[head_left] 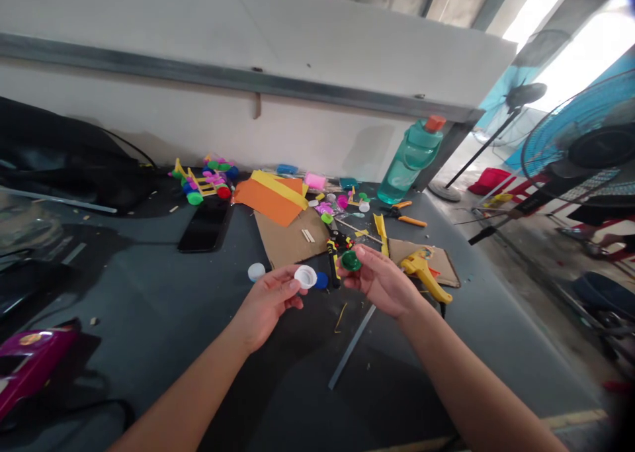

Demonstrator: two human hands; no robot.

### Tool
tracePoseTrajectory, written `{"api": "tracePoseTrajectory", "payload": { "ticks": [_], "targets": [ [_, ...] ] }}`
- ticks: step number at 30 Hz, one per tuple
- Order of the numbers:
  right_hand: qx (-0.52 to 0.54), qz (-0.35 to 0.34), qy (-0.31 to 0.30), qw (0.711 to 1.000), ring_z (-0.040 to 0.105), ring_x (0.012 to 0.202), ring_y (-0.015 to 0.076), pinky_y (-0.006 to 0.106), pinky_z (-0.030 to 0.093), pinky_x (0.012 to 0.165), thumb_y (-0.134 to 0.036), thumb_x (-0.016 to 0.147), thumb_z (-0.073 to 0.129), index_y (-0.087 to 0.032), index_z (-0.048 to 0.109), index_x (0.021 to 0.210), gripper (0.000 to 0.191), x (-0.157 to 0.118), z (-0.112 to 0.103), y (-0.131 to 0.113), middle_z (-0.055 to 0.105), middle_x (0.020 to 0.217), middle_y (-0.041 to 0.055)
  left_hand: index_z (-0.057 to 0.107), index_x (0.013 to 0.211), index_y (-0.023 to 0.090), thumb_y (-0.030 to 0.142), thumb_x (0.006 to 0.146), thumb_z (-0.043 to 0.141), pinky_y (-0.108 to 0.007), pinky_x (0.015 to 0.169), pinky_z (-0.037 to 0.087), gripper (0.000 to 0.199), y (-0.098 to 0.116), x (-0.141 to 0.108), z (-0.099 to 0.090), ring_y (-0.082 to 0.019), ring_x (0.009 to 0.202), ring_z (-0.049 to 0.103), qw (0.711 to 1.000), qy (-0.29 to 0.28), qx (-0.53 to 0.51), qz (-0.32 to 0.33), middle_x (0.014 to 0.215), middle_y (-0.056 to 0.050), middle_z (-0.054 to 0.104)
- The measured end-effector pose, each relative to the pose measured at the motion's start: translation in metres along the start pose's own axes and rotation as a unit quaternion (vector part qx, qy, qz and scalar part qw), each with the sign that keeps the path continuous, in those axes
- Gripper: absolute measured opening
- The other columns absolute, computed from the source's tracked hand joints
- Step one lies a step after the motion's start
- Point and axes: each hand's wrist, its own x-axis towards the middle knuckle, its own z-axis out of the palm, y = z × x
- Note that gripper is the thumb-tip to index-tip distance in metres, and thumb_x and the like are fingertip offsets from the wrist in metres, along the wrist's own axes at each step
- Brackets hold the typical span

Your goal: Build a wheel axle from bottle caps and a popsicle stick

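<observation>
In the head view, a white plastic bottle cap (305, 276) is pinched by the left hand (268, 304), and a green plastic bottle cap (351, 261) is pinched by the right hand (381, 282). Both caps are held close together above the dark grey bench (149, 286).

Head-worn view, looking forward and down from close behind the left hand (268, 306) and right hand (381, 283), across the dark workbench (124, 286) toward its far edge at the white wall (198, 128); frame tilted, wall line falling rightward.

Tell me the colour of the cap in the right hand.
Green: the cap in the right hand shows best in the head view.
</observation>
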Motion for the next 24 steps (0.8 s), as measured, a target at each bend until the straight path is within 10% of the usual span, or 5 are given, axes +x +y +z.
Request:
{"api": "tracePoseTrajectory", "payload": {
  "ticks": [11, 19, 24],
  "targets": [
    [-0.224, -0.124, -0.017, 0.967, 0.06, 0.087, 0.0147, 0.028, 0.05, 0.075, -0.019, 0.067, 0.077, -0.024, 0.064, 0.097, 0.033, -0.018, 0.018, 0.002, 0.064, 0.099, 0.0016, 0.072, 0.093, 0.018, 0.031, 0.071, 0.075, -0.026, 0.059, 0.045, 0.026, -0.002, -0.005, 0.005, -0.016, 0.071, 0.058, 0.998, -0.02, 0.06, 0.014, 0.083, -0.006, 0.067],
    [-0.532, -0.318, 0.014, 0.785, 0.063, 0.081, 0.0182, 0.032, 0.052, 0.074, -0.026, 0.074, 0.074, -0.024, 0.067, 0.103, 0.031, -0.031, 0.017, 0.012, 0.069, 0.095, 0.0045, 0.068, 0.095, 0.017, 0.024, 0.068, 0.076, -0.024, 0.059, 0.049, 0.029, -0.006, -0.003, 0.01, -0.012, 0.068, 0.056, 0.992, -0.041, 0.115, 0.012, 0.083, -0.002, 0.066],
    [-0.566, -0.375, -0.014, 0.734, 0.063, 0.089, 0.019, 0.033, 0.052, 0.078, -0.028, 0.077, 0.073, -0.022, 0.066, 0.106, 0.031, -0.031, 0.015, 0.012, 0.069, 0.095, 0.0054, 0.066, 0.096, 0.016, 0.022, 0.067, 0.075, -0.024, 0.059, 0.05, 0.031, -0.004, -0.004, 0.014, -0.01, 0.065, 0.057, 0.99, -0.052, 0.129, 0.003, 0.082, -0.001, 0.065]
  ]
}}
